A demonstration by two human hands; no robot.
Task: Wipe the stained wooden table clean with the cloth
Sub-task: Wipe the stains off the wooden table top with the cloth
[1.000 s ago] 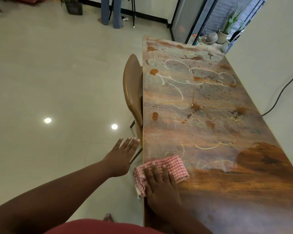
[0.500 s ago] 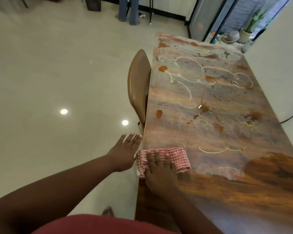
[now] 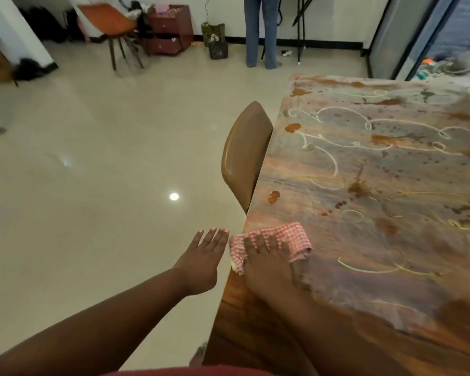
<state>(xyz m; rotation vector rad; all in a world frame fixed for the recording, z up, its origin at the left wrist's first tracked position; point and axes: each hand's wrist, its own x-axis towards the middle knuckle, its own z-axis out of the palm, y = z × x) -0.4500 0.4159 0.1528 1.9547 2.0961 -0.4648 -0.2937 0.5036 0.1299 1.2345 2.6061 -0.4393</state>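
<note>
A long wooden table (image 3: 391, 267) runs away from me on the right, covered with brown blotches, white swirls and yellow lines. A red-and-white checked cloth (image 3: 291, 237) lies at its near left edge, one corner hanging over the side. My right hand (image 3: 266, 263) presses flat on the cloth, fingers spread. My left hand (image 3: 201, 263) hovers flat and open just off the table's left edge, beside the cloth, holding nothing. A brown blob (image 3: 273, 197) sits on the table just beyond the cloth.
A brown chair (image 3: 243, 156) is pushed against the table's left side, just beyond my hands. A person (image 3: 261, 31) in jeans stands at the far wall beside a tripod. An orange chair (image 3: 111, 20), a red drawer unit (image 3: 168, 28) and a basket (image 3: 217, 48) stand far left.
The cloth and my right hand have slid slightly forward along the table's left edge. My left hand kept its place beside them. The view has swung left and up, showing more of the room.
</note>
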